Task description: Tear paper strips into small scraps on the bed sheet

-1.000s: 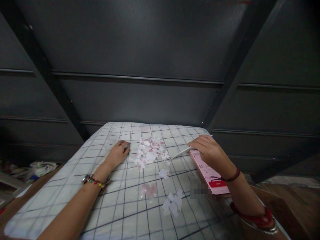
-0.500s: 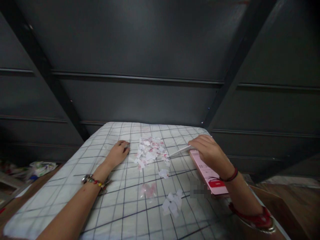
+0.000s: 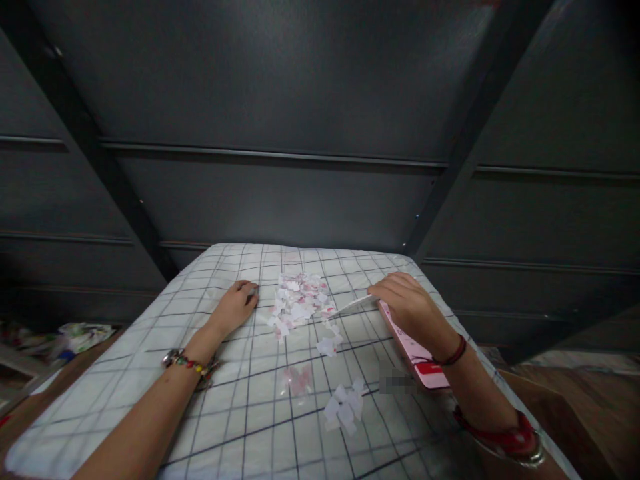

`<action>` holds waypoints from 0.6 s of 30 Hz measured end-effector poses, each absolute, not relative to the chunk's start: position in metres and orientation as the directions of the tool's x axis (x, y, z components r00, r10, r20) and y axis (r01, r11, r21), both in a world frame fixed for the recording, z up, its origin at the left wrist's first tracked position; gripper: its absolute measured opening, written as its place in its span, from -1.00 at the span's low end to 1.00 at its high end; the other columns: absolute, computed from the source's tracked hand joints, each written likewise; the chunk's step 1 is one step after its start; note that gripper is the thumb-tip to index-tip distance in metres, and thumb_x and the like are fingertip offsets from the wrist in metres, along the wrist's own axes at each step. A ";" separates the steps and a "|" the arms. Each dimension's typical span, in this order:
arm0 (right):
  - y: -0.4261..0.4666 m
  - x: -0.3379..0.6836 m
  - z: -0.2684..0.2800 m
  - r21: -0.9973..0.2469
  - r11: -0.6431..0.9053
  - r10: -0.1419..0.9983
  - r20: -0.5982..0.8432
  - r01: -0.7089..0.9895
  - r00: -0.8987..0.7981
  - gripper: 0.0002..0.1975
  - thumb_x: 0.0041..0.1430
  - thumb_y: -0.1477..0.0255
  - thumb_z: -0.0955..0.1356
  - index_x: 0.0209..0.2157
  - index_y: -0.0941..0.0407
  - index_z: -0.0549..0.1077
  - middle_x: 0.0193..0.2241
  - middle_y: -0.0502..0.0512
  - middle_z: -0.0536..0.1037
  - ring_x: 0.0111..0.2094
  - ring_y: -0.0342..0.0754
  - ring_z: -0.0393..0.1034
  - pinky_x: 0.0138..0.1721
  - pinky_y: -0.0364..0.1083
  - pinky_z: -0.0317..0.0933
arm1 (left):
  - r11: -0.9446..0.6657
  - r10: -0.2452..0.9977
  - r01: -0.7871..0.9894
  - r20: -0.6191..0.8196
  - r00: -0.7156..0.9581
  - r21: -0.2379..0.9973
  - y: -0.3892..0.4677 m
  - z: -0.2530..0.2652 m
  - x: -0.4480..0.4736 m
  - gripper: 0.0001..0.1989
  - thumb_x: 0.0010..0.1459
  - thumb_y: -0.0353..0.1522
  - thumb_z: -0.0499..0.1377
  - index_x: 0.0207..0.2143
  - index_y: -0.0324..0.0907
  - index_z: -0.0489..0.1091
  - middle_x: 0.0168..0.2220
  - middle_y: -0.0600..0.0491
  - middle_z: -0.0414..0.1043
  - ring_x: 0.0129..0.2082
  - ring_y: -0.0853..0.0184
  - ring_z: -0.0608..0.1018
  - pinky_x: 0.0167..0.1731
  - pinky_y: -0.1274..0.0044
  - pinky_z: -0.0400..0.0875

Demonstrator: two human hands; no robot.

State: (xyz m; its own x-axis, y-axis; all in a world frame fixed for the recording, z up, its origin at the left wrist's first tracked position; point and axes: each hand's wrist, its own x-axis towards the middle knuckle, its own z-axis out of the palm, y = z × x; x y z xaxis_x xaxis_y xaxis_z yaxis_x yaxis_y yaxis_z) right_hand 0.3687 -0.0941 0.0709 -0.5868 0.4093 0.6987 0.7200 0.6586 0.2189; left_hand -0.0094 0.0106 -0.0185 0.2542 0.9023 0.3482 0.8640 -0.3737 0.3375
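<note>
My right hand [image 3: 407,303] is closed round slim white tweezers [image 3: 355,303], which slant down to the left. Their tip is at the right edge of a loose heap of small white and pink paper scraps [image 3: 300,303]. Left of that heap my left hand [image 3: 237,308] rests on the checked cloth, fingers loosely bent and holding nothing. A few scraps [image 3: 327,345] lie just below the heap. Nearer me are a small clear piece with a pink pattern [image 3: 298,381] and a separate group of white scraps [image 3: 345,405].
Under my right hand and wrist lies a pink-screened phone [image 3: 425,367], partly covered. A white cloth with dark grid lines [image 3: 225,427] covers the table. Dark panelled boards [image 3: 285,200] rise behind it. Clutter [image 3: 83,337] sits low at the left.
My right hand has shifted slightly left with the tweezers, and their tip has moved a little left towards the heap. More of the phone's screen is covered. My left hand stays put.
</note>
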 end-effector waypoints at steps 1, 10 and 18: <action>-0.095 0.369 0.071 0.210 0.666 0.416 0.692 0.716 -0.590 -0.73 0.18 0.71 0.22 -0.31 0.16 0.49 -0.45 0.07 0.52 -0.35 -0.03 0.35 -0.17 -0.03 0.26 | -0.371 0.903 0.865 0.348 0.252 0.338 0.010 -0.018 -0.009 -0.60 0.17 -0.23 -0.01 -0.09 -0.22 0.45 -0.04 -0.12 0.50 0.01 0.15 0.48 0.15 0.29 0.35; -0.094 0.369 0.070 0.268 0.610 0.418 0.691 0.746 -0.590 -0.69 0.13 0.74 0.22 -0.27 0.16 0.51 -0.42 0.08 0.55 -0.35 -0.02 0.33 -0.15 0.00 0.23 | -0.364 0.909 0.867 0.332 0.251 0.341 0.008 -0.015 -0.009 -0.59 0.17 -0.22 -0.01 -0.08 -0.23 0.46 -0.03 -0.13 0.49 0.00 0.15 0.48 0.16 0.28 0.34; -0.094 0.368 0.068 0.310 0.536 0.425 0.704 0.785 -0.569 -0.70 0.10 0.73 0.23 -0.25 0.17 0.49 -0.42 0.09 0.54 -0.35 -0.02 0.32 -0.16 -0.03 0.20 | -0.376 0.903 0.866 0.340 0.263 0.330 0.009 -0.017 -0.009 -0.59 0.17 -0.22 -0.02 -0.08 -0.22 0.45 -0.03 -0.11 0.49 0.02 0.18 0.46 0.18 0.33 0.32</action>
